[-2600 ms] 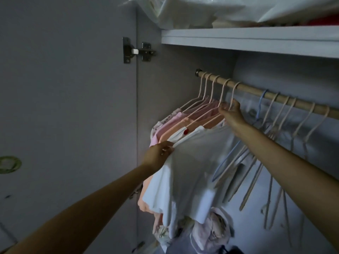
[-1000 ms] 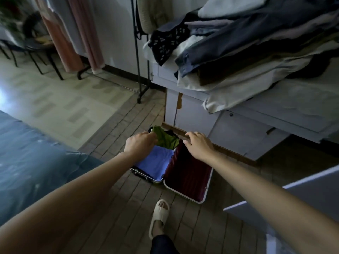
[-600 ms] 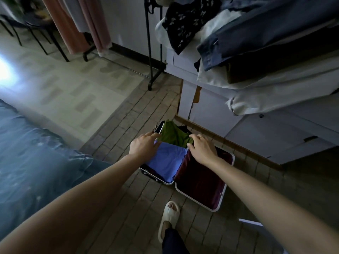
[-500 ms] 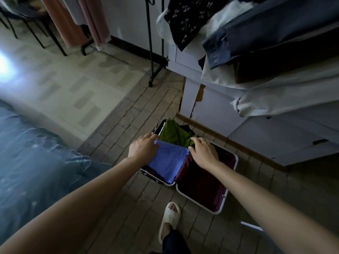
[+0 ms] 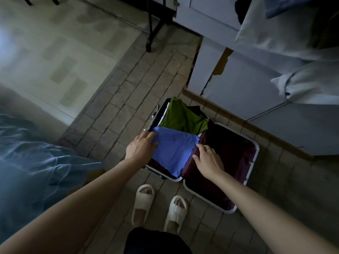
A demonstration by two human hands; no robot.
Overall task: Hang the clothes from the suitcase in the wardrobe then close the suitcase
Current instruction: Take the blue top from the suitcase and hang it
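Two hands down at the open suitcase on the brick-patterned floor. Case lies flat, both halves spread; pale rim, dark maroon lining. Left half holds the clothes; right half shows only lining.

Folded blue garment on top in the near part of the left half. Green garment behind it, further from the person, partly crumpled. A bit of something dark past the green one; cannot tell what.

Left hand on the blue garment's left edge, fingers curled over the cloth at the corner, gripping it. Right hand at the garment's right edge, along the hinge line between the halves; fingertips tucked at the cloth edge, thumb side toward the fabric. Looks like a pinch on the edge, though dim light hides the fingertips.

Person stands close, both feet in pale slippers just in front of the case. Blue bedding to the left. Grey cabinet behind the case, its edge chipped, pale cloth hanging over it from above. Black rack leg on the floor further back.
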